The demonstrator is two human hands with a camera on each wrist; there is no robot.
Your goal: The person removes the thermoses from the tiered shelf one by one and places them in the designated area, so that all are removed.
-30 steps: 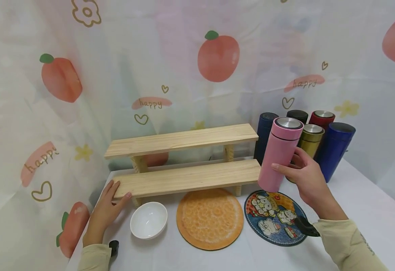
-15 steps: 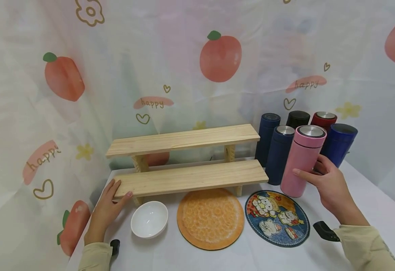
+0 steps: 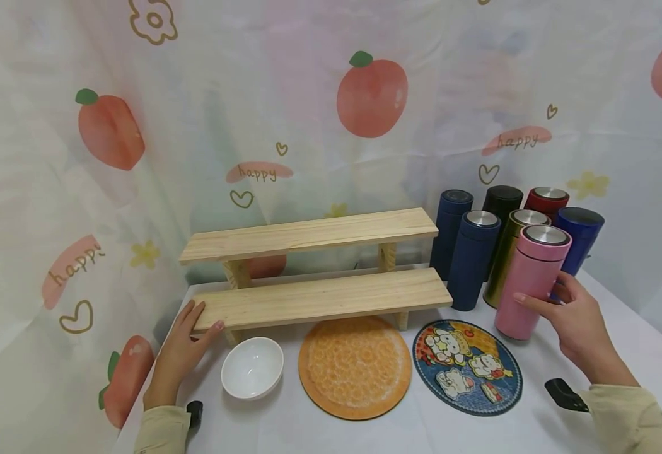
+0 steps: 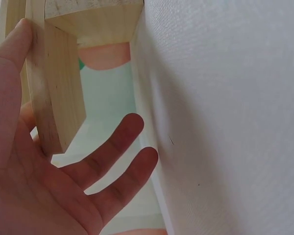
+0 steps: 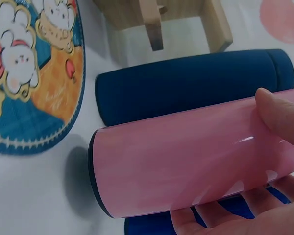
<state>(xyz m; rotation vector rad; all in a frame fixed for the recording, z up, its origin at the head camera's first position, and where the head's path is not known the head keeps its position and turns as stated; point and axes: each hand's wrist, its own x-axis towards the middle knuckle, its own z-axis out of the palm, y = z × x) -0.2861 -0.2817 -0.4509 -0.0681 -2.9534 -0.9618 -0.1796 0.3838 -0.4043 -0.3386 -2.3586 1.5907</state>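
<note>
My right hand (image 3: pixel 580 321) holds a pink thermos bottle (image 3: pixel 535 277) near upright at the table's right, thumb on one side and fingers round the other. In the right wrist view a shadow lies beside the base of the pink thermos (image 5: pixel 186 161); whether it touches the table I cannot tell. Behind it stand dark blue (image 3: pixel 473 261), gold (image 3: pixel 504 265), black (image 3: pixel 503 200), red (image 3: pixel 546 202) and bright blue (image 3: pixel 580 233) bottles. My left hand (image 3: pixel 180 356) rests on the left end of the lower board of a two-tier wooden shelf (image 3: pixel 319 296), its fingers mostly straight.
A white bowl (image 3: pixel 253 369), an orange round mat (image 3: pixel 355 369) and a cartoon round mat (image 3: pixel 467 366) lie in front of the shelf. Another dark blue bottle (image 3: pixel 450 233) stands close to the shelf's right end. A printed curtain (image 3: pixel 308 113) hangs behind.
My right hand has carried the pink thermos rightward and down, away from the shelf, to the front of the other bottles. The left hand has stayed on the shelf.
</note>
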